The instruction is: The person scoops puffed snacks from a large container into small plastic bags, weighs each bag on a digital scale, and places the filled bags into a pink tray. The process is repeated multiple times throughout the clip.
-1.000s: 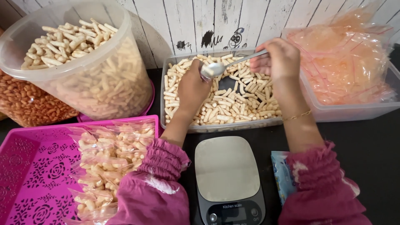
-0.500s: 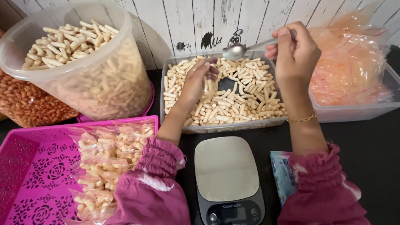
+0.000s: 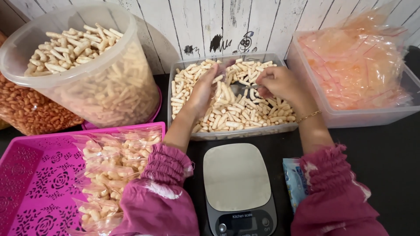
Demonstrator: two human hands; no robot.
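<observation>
A clear rectangular tray (image 3: 183, 70) of pale stick snacks sits at the table's middle back. My left hand (image 3: 202, 92) reaches into it and grips a small clear plastic bag (image 3: 222, 75) held upright over the snacks. My right hand (image 3: 278, 83) is closed on a metal spoon (image 3: 239, 88), whose bowl lies low among the sticks just right of the bag. Both sleeves are dark pink, and a thin bracelet (image 3: 309, 116) circles the right wrist.
A digital kitchen scale (image 3: 236, 183) stands in front of the tray. At left are a pink basket (image 3: 30, 175) holding filled snack bags (image 3: 109, 170), a big round tub of sticks (image 3: 83, 65) and a bag of nuts (image 3: 26, 109). A bin of orange-tinted bags (image 3: 354, 65) is at right.
My right hand has come down from above the tray's back edge and lowered the spoon into the snacks. The left hand stayed in the tray with the bag.
</observation>
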